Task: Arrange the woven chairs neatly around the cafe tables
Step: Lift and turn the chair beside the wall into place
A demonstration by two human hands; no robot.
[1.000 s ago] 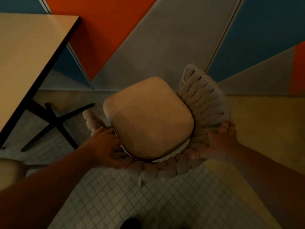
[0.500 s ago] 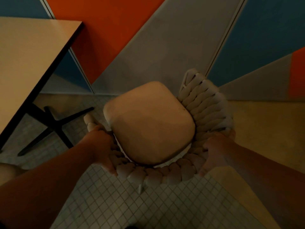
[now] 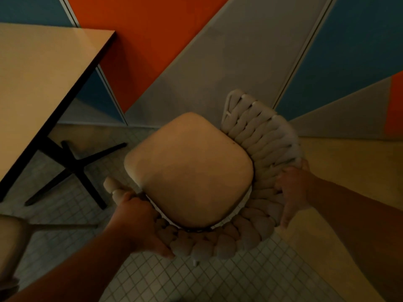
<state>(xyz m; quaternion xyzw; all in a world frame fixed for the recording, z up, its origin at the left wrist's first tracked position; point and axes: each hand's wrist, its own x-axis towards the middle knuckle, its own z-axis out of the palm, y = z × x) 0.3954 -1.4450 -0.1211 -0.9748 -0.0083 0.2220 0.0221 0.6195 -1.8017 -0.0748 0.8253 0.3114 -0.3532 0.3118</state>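
A woven chair point(image 3: 257, 140) with a tan seat cushion and a thick pale braided backrest stands right below me, seen from above. My left hand point(image 3: 136, 223) grips the braided rim at the chair's near left side. My right hand point(image 3: 293, 190) grips the rim on the right side. The chair's front faces the wall, a little to the right of the cafe table point(image 3: 37, 79), whose tan top with dark edging fills the upper left. The table's black cross-shaped foot point(image 3: 74, 171) rests on the tiled floor, left of the chair.
A wall with orange, grey and blue panels point(image 3: 218, 62) rises close behind the chair. Part of a second chair point(image 3: 11, 238) shows at the left edge. The floor has small white tiles point(image 3: 196, 284) near me and a yellow area point(image 3: 349, 166) to the right.
Both hands have closed around the braided rim. The chair has shifted slightly to the right and toward the wall, away from the table foot.
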